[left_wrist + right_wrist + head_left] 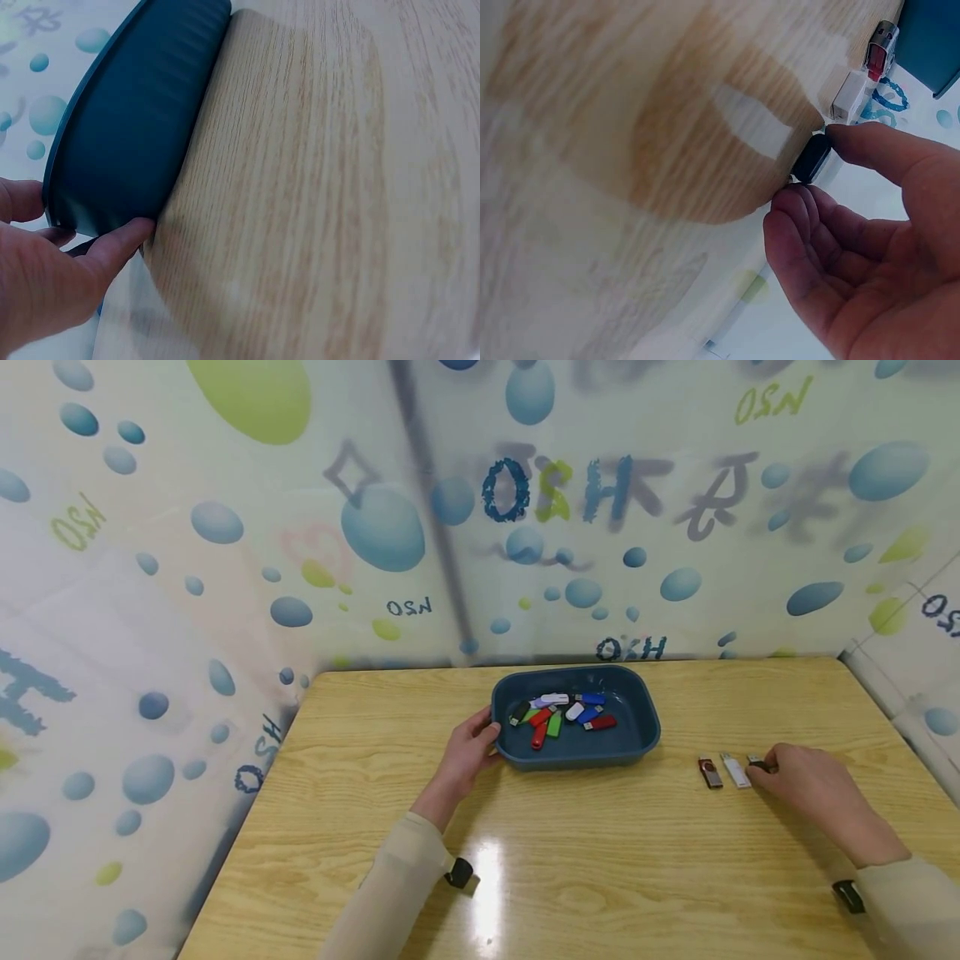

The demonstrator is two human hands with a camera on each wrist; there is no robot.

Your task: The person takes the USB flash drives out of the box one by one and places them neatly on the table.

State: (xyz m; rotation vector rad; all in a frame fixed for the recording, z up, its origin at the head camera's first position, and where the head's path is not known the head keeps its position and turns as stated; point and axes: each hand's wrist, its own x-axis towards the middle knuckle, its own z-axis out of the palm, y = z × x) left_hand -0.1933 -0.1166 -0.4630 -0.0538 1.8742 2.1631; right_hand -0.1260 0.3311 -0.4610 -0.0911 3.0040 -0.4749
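Note:
At the left end of a dark blue plastic tray [577, 762], my left hand [467, 752] grips the wall, thumb near the rim; the left wrist view shows the fingers against the tray's end [135, 120]. Several USB sticks lie in the tray, among them a red stick [601, 723], a green stick [554, 724] and a blue stick [590, 715]. On the right, my right hand [813, 785] pinches a black USB stick [811, 158] between thumb and fingers, low at the tabletop. Beside it lie a white USB stick [736, 771] and a dark red swivel USB stick [709, 773], roughly in a row.
Everything stands on a light wood-grain table [360, 760]. A patterned curtain [375, 610] with dots and lettering rises right behind its back edge. Dark wrist straps [849, 896] show at both sleeves, and light glares on the front of the table.

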